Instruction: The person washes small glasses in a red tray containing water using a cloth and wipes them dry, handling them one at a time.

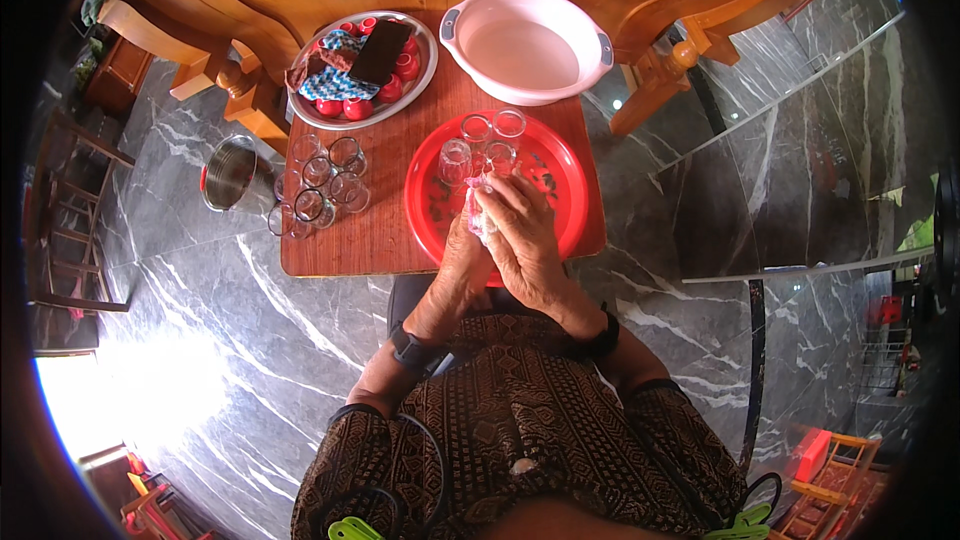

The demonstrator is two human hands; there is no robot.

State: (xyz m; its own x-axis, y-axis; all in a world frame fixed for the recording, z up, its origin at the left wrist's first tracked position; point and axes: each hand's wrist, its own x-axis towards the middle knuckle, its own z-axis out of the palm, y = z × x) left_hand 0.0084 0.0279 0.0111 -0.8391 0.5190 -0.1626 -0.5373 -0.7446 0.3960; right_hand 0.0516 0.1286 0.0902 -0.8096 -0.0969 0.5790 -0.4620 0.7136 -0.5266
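Observation:
My left hand point(465, 251) and my right hand point(523, 240) meet over the near part of a red plastic basin point(572, 202). Between them is a bunched pink-and-white cloth point(477, 211), held by both. The fingers hide whether anything is wrapped inside it. Just beyond my fingertips, several clear drinking glasses stand in the basin, among them a faceted glass point(454, 161) and a plain glass point(509, 122). Dark patterned marks show on the basin floor.
Several drinking glasses point(316, 172) stand on the left of the wooden table point(360, 255). Behind are an oval metal tray point(421, 79) with red cups point(358, 106), cloths point(337, 82) and a dark flat slab point(381, 52), and a pale pink tub point(525, 90). A metal bucket point(236, 172) stands left.

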